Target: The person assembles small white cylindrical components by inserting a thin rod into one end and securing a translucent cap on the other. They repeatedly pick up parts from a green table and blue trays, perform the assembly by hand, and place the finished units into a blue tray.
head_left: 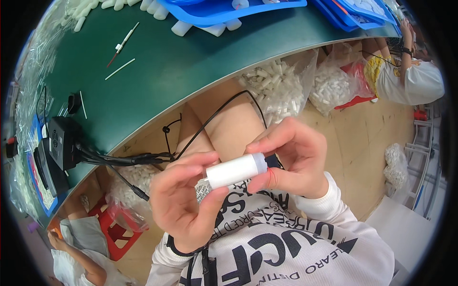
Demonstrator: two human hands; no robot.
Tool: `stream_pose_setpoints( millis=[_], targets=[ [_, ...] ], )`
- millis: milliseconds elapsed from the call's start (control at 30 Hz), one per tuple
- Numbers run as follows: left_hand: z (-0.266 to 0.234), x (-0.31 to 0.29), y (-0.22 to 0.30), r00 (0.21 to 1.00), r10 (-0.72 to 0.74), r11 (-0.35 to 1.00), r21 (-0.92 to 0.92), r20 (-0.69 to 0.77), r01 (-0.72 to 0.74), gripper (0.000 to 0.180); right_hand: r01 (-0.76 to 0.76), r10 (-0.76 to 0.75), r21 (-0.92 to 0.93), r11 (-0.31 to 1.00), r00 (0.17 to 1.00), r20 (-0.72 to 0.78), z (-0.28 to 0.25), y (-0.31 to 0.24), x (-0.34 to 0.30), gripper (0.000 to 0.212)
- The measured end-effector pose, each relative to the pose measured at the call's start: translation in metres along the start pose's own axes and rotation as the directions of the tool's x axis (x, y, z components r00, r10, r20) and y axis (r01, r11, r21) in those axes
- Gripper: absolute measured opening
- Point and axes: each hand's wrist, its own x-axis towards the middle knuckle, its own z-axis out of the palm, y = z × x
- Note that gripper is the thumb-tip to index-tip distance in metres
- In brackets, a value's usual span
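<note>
In front of my chest, a short white cylindrical tube (231, 172) lies nearly level between my two hands. My left hand (183, 200) pinches its left end between thumb and fingers. At the other end sits a greyish translucent cap (260, 162), gripped by the thumb and forefinger of my right hand (298, 155). A thin red thread or wire (272, 176) shows beside the right thumb; where it joins the tube is hidden.
The green table (157, 71) carries a blue tray (224, 16) at the back, a thin stick (119, 69) and a black box (64, 143). Its black cable (210, 121) passes before my legs. Bags of white pieces (276, 86) stand under the edge. People sit right and lower left.
</note>
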Motion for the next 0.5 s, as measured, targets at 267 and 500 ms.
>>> stream_pose_setpoints(
  millis=[267, 500],
  targets=[
    [-0.002, -0.005, -0.003, 0.991, 0.126, 0.992, 0.022, -0.043, -0.125, 0.035, -0.038, 0.043, 0.226, 0.973, 0.999, -0.015, 0.005, 0.001, -0.006, 0.031],
    [-0.011, -0.004, -0.001, 0.964, 0.261, 0.93, 0.255, 0.053, -0.266, 0.022, -0.04, 0.047, 0.267, 0.963, 0.999, -0.018, 0.01, 0.001, -0.01, 0.026]
  ],
)
